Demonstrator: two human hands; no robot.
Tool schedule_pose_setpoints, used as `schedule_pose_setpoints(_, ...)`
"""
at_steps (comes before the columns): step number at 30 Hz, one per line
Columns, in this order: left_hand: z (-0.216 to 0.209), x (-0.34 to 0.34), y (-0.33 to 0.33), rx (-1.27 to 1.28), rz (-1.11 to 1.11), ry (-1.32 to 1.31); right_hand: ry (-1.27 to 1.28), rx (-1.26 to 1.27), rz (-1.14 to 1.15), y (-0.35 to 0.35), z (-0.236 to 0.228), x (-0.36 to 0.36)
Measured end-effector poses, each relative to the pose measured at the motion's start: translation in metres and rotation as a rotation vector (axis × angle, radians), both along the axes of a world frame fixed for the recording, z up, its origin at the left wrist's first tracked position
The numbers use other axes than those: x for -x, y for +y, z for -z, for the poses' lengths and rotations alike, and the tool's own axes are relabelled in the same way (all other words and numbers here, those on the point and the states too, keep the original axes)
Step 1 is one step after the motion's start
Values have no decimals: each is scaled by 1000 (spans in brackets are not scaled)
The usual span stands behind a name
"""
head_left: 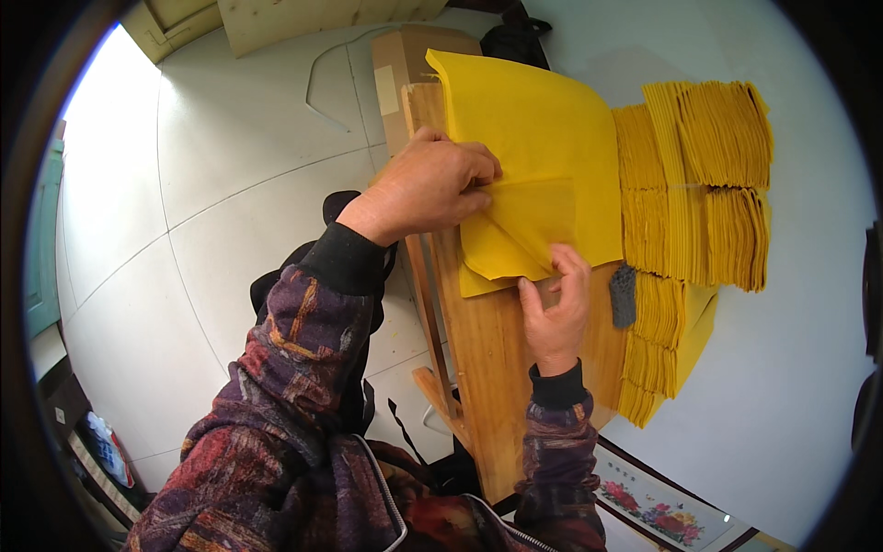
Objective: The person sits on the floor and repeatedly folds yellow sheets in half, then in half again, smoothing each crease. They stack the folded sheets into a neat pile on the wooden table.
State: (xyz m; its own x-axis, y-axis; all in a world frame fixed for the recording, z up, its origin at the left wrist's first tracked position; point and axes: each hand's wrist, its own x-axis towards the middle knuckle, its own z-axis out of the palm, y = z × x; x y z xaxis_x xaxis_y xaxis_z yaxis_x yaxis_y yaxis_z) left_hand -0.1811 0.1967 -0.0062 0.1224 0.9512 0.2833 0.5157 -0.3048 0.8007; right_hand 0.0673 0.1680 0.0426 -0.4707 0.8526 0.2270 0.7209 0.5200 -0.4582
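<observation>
On the wooden bench point(497, 368) lies a pile of broad, flat yellow sheets point(543, 110), soft-looking and slightly curved at the far edge. Over its near part is a thin, see-through sheet point(544, 204), with a diagonal edge running toward the right. My left hand point(428, 184) has thumb and fingers closed on the left edge of this thin sheet. At the near edge of the pile, my right hand point(559, 317) has its fingertips bent over the thin sheet's lower corner, its thumb at the yellow edge. The right fingertips' exact grip is partly hidden.
Bundles of folded yellow pieces point(722, 138) are stacked along the right, against the pale wall. A dark grey textured item point(624, 296) sits beside them. Behind the bench is a cardboard box point(391, 92). Tiled floor point(248, 138) stretches left; a flower picture point(658, 511) is lower right.
</observation>
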Motion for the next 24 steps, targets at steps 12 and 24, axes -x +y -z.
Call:
schedule_pose_setpoints(12, 1, 1, 1, -10, -3, -14, -218, -331, -121, -4, 6, -1)
schedule_pose_setpoints(24, -1, 8, -2, 20, 93, -51, -83, 33, -76, 7, -6, 6)
